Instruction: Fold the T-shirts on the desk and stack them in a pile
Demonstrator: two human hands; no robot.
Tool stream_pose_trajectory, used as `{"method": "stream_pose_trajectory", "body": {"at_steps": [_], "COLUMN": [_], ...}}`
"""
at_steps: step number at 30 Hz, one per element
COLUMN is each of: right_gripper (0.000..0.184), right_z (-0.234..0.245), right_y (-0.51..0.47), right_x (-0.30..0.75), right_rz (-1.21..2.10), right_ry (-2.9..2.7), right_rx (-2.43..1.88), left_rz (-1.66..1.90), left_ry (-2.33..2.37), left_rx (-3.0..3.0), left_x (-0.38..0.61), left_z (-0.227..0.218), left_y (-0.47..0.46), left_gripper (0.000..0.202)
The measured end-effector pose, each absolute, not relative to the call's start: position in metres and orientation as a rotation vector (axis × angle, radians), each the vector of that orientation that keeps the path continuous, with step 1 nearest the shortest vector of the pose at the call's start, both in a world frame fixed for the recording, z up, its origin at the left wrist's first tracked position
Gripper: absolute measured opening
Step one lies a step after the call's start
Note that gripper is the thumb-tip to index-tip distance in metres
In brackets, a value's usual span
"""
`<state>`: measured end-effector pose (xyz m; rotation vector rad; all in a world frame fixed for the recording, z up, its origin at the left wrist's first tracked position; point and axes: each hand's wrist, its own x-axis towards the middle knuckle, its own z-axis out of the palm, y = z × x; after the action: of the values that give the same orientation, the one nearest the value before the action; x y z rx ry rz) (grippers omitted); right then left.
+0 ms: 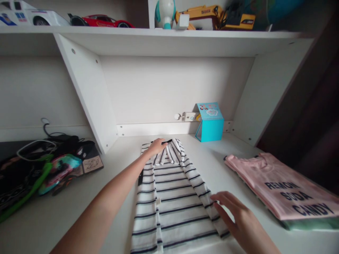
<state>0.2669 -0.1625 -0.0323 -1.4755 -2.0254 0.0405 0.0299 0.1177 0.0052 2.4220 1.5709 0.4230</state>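
Observation:
A white shirt with dark stripes (176, 197) lies lengthwise on the white desk, its long sides folded inward and its collar end toward the back wall. My left hand (157, 146) is at the collar end, fingers closed on the fabric there; its fingertips are partly hidden. Low on the shirt's right edge, my right hand (233, 210) pinches the folded cloth between thumb and fingers. To the right lies a folded pink T-shirt (286, 188) with dark lettering, on top of a green folded cloth (309, 223).
A blue desk calendar (212, 129) stands at the back beside a wall socket (190, 116). On the left is a pile of dark items and cables (29, 158). Overhead, a shelf (169, 34) holds a red toy car (106, 22) and a yellow toy excavator (209, 14).

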Motion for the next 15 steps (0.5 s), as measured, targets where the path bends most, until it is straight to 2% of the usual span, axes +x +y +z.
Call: {"method": "stream_pose_trajectory", "body": {"at_steps": [3,8,15], "right_gripper": [0.029,0.031,0.036], "right_z": [-0.045,-0.063,-0.069], "right_y": [-0.151,-0.149,-0.155], "right_x": [0.275,0.277,0.276], "right_rz": [-0.065,0.145,0.252], "right_ry": [-1.968,-2.015,-1.857], "right_rx": [-1.523,-1.593,-1.574], "left_rz": [0.422,0.262,0.199], "left_ry": [1.594,1.581,1.472], "left_rx": [2.394,2.317,2.183], "left_x": [0.063,0.101,0.122], "left_z": [0.015,0.016,0.009], "left_y": [0.142,0.172,0.200], "left_gripper": [0.049,0.048,0.039]}}
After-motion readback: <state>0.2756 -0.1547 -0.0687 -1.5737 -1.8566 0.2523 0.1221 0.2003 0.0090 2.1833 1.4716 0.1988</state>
